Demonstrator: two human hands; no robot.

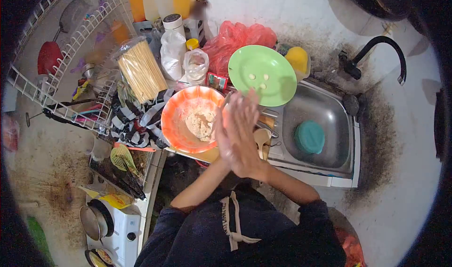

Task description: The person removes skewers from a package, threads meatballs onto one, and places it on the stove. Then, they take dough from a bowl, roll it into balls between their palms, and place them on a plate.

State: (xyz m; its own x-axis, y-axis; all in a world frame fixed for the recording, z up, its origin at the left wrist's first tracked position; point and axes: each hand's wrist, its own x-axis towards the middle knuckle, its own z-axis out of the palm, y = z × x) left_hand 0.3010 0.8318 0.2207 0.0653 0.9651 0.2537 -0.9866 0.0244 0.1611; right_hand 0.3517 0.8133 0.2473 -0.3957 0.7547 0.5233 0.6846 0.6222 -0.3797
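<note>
Centrally, left hand (pixel 225 136) and right hand (pixel 248 135): palms pressed flat together, grasping nothing. Round orange plastic bowl of pale dough (pixel 190 119) lies immediately frame-left, left hand nearer.

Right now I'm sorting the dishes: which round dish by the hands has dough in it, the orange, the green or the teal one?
The orange bowl, left of the hands: pale dough sits inside. The green plate holds only small bits; the teal dish lies in the sink.
</note>
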